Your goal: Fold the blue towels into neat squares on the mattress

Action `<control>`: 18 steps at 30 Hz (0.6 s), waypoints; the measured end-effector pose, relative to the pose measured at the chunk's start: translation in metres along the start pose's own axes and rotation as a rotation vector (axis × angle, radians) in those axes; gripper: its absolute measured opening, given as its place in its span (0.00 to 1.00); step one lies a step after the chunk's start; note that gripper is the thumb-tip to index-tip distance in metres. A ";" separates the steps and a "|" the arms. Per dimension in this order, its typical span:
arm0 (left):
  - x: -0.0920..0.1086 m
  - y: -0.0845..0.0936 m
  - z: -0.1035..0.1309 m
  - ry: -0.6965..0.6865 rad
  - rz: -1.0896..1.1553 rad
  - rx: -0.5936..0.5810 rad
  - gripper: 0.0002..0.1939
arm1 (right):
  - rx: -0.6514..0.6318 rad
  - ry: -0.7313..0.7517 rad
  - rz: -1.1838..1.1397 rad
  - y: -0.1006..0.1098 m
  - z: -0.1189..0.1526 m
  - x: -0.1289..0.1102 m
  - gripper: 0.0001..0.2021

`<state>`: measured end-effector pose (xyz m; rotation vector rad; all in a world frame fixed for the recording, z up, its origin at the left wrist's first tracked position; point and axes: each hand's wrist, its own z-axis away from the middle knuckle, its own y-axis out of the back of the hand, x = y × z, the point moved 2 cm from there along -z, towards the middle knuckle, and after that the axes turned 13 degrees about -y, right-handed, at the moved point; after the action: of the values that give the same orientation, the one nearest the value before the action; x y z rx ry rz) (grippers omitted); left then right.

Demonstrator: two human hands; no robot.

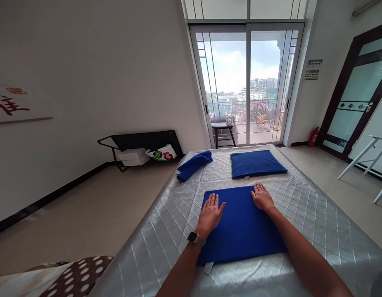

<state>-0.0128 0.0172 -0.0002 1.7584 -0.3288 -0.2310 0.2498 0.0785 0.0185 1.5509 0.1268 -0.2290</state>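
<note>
Blue cloth (240, 231): laid flat on the silver mattress (166, 231).
Left hand (210, 212): placed palm-down on the cloth's left side, thumb spread, nothing grasped.
Right hand (262, 198): rested palm-down at the far right corner, nothing gripped.

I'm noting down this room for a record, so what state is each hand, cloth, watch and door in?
Left hand: open, palm down on the near blue cloth
Right hand: open, palm down at that cloth's far right corner
Near blue cloth: lying flat
Far blue cloth: lying flat
Narrow blue cloth: folded or bunched
Watch: worn, screen dark
Sliding door: looks shut
Dark-framed door: looks shut
</note>
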 end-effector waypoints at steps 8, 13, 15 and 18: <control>0.123 0.002 -0.073 -0.305 0.141 -0.065 0.32 | 0.003 0.027 0.019 -0.001 0.001 0.002 0.31; 0.134 -0.008 -0.089 -0.247 0.152 -0.066 0.33 | 0.017 0.037 0.024 -0.011 -0.005 0.005 0.31; 0.114 -0.010 -0.081 -0.235 0.123 -0.061 0.33 | 0.029 0.024 0.005 -0.014 -0.007 0.004 0.32; 0.066 -0.009 -0.063 -0.144 0.068 -0.063 0.33 | 0.041 0.017 -0.016 -0.015 -0.007 0.002 0.33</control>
<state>0.0709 0.0546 0.0059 1.6689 -0.4791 -0.3166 0.2492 0.0856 0.0036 1.5932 0.1492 -0.2325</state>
